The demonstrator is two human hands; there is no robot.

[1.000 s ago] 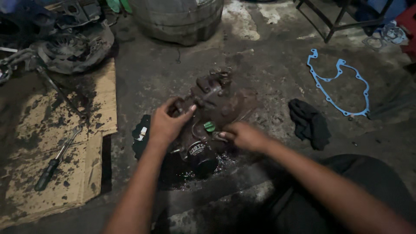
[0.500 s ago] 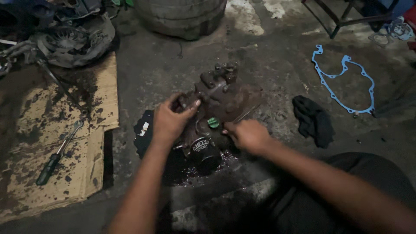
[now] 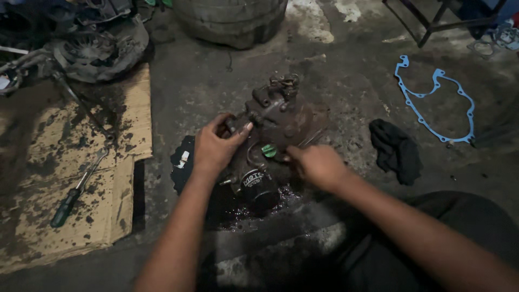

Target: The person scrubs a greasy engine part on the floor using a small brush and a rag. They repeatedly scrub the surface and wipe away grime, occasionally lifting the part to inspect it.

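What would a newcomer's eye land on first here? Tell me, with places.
First, the greasy engine part at the centre of the floor, gripped by the left hand on its left side, with the right hand at its lower right edge. Next, the bright blue gasket lying flat at the upper right. Then the oil-stained cardboard at the left, with a green-handled screwdriver on it.

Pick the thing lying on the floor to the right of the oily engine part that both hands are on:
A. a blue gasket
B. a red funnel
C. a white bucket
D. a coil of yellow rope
A: the blue gasket lies flat on the concrete, right of the engine part that the left hand grips and the right hand works on, with a dark rag between them.
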